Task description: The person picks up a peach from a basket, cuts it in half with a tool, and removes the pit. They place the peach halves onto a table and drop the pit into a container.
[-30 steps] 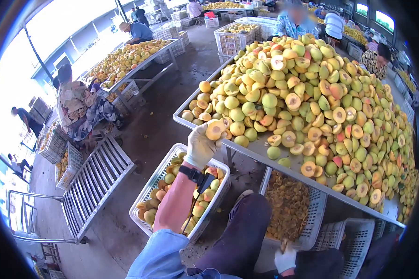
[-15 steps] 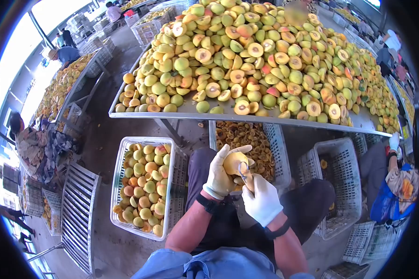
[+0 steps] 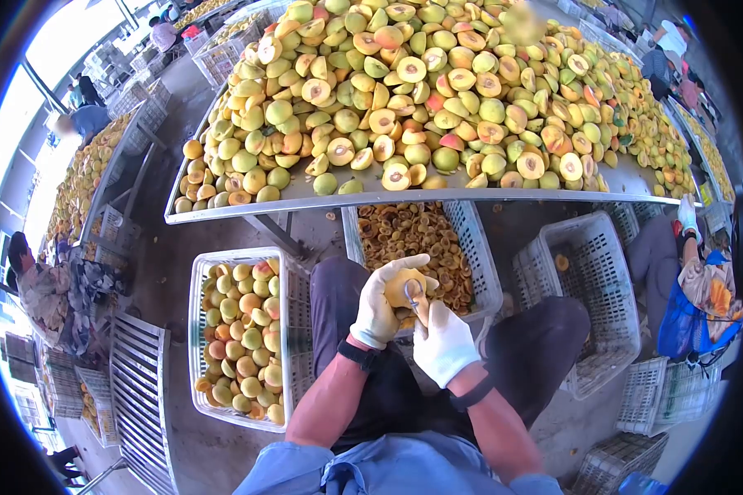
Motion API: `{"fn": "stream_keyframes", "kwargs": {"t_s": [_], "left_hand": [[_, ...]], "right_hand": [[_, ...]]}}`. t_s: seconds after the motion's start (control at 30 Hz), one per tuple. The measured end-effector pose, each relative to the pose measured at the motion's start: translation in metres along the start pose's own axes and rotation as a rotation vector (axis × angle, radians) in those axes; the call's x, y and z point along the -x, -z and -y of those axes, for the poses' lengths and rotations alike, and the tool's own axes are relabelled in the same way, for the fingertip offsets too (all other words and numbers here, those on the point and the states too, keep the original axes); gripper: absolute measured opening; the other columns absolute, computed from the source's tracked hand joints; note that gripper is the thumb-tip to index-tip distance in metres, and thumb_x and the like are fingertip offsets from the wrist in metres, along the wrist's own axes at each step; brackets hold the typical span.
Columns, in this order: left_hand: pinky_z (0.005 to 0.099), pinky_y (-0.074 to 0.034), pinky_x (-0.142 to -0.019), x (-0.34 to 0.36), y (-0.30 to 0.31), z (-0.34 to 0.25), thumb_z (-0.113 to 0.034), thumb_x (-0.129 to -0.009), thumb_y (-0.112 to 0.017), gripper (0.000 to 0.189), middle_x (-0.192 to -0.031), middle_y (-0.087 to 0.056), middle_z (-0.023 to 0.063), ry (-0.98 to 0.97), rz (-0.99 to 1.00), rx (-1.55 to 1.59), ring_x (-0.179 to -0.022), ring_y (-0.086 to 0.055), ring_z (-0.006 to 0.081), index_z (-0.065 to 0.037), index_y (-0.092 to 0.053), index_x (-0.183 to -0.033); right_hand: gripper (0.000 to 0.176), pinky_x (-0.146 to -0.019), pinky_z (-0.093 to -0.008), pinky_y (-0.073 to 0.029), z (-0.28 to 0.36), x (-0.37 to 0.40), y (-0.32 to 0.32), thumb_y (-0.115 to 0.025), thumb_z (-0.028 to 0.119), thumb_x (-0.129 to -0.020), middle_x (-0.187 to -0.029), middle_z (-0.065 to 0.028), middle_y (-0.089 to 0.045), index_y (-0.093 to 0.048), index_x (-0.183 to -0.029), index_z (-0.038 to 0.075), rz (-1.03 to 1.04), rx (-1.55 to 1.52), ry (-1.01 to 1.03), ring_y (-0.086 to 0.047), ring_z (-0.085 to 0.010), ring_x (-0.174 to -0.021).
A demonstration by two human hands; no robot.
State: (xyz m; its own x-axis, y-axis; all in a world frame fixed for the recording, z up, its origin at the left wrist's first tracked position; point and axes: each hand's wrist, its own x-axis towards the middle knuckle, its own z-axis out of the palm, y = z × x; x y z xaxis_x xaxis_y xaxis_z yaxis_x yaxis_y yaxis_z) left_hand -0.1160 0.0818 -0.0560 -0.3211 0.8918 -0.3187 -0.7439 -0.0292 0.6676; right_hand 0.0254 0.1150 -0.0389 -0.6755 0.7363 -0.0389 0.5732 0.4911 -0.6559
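Presently, my left hand [image 3: 375, 310] grips the peach half [image 3: 398, 285] ahead and left of my right hand [image 3: 447, 345], which clasps the looped pitting tool [image 3: 423, 311], its long axis slanting forward-left with the loop at the fruit.

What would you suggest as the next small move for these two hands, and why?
I would probably turn the right hand gently, easing the tool around the fruit's middle: its curved metal end appears to be at the fruit, which the left hand holds.
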Motion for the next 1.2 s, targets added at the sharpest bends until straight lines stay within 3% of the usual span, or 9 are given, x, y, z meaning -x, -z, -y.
{"fn": "stream_keyframes", "kwargs": {"t_s": [0.23, 0.47, 0.53, 0.67, 0.83, 0.93, 1.0, 1.2], "left_hand": [[0.0331, -0.053, -0.078, -0.002, 0.008, 0.002, -0.050, -0.094, -0.040, 0.066, -0.092, -0.069, 0.0172, -0.125, 0.043, -0.194, -0.084, -0.065, 0.0235, 0.006, -0.056, -0.124], [0.0336, -0.054, -0.077, -0.004, 0.018, 0.003, -0.046, -0.095, -0.040, 0.059, -0.090, -0.068, 0.0180, -0.120, 0.118, -0.223, -0.082, -0.066, 0.0246, 0.006, -0.061, -0.111], [0.0342, -0.055, -0.074, -0.005, 0.020, 0.001, -0.043, -0.094, -0.041, 0.055, -0.089, -0.068, 0.0180, -0.006, 0.139, -0.209, -0.080, -0.066, 0.0260, 0.007, -0.062, -0.107], [0.0352, -0.056, -0.071, -0.008, 0.016, 0.009, -0.039, -0.095, -0.043, 0.051, -0.087, -0.068, 0.0184, -0.006, 0.087, -0.192, -0.078, -0.067, 0.0264, 0.007, -0.062, -0.105], [0.0357, -0.057, -0.072, -0.007, 0.009, 0.011, -0.039, -0.096, -0.042, 0.051, -0.087, -0.068, 0.0202, -0.106, 0.028, -0.113, -0.078, -0.067, 0.0267, 0.007, -0.061, -0.107], [0.0351, -0.056, -0.069, -0.008, 0.009, 0.011, -0.041, -0.097, -0.041, 0.054, -0.087, -0.069, 0.0212, -0.135, -0.036, -0.113, -0.074, -0.066, 0.0267, 0.008, -0.059, -0.109], [0.0305, -0.055, -0.065, -0.012, 0.020, 0.015, -0.042, -0.098, -0.043, 0.052, -0.087, -0.068, 0.0163, -0.235, 0.050, -0.133, -0.072, -0.065, 0.0182, 0.006, -0.061, -0.109], [0.0289, -0.054, -0.066, -0.006, 0.010, 0.002, -0.037, -0.094, -0.043, 0.050, -0.087, -0.069, 0.0188, -0.215, 0.019, -0.289, -0.069, -0.064, 0.0206, 0.008, -0.058, -0.110]], "right_hand": [[0.023, -0.071, -0.0544, -0.051, -0.007, -0.008, -0.005, -0.060, 0.017, -0.087, -0.085, -0.0282, -0.063, -0.052, -0.098, -0.001, 0.118, 0.005, -0.013, -0.063, -0.0473, -0.081], [0.022, -0.071, -0.0545, -0.051, -0.014, -0.008, 0.004, -0.059, 0.017, -0.086, -0.082, -0.0286, -0.064, -0.053, -0.098, -0.001, 0.211, -0.045, 0.004, -0.063, -0.0477, -0.081], [0.022, -0.071, -0.0544, -0.051, -0.016, -0.007, 0.008, -0.058, 0.018, -0.087, -0.082, -0.0281, -0.065, -0.055, -0.097, -0.001, 0.280, -0.019, 0.027, -0.064, -0.0472, -0.081], [0.019, -0.069, -0.0525, -0.050, -0.018, -0.002, 0.008, -0.060, 0.013, -0.085, -0.081, -0.0273, -0.063, -0.052, -0.096, -0.002, 0.263, 0.075, 0.039, -0.062, -0.0473, -0.079], [0.020, -0.067, -0.0533, -0.050, -0.020, -0.004, -0.012, -0.061, 0.012, -0.084, -0.079, -0.0256, -0.061, -0.051, -0.095, -0.001, 0.040, -0.048, 0.057, -0.062, -0.0470, -0.077], [0.019, -0.065, -0.0533, -0.050, -0.019, -0.006, -0.020, -0.061, 0.011, -0.084, -0.078, -0.0252, -0.061, -0.050, -0.094, -0.001, 0.007, -0.046, 0.077, -0.061, -0.0473, -0.076], [0.019, -0.065, -0.0532, -0.049, -0.020, -0.009, -0.024, -0.061, 0.011, -0.084, -0.078, -0.0255, -0.061, -0.049, -0.094, -0.001, -0.004, -0.039, 0.086, -0.061, -0.0475, -0.076], [0.022, -0.071, -0.0538, -0.052, -0.017, -0.009, -0.022, -0.061, 0.015, -0.084, -0.082, -0.0272, -0.063, -0.055, -0.097, -0.002, 0.050, -0.105, 0.015, -0.062, -0.0477, -0.080]]}}
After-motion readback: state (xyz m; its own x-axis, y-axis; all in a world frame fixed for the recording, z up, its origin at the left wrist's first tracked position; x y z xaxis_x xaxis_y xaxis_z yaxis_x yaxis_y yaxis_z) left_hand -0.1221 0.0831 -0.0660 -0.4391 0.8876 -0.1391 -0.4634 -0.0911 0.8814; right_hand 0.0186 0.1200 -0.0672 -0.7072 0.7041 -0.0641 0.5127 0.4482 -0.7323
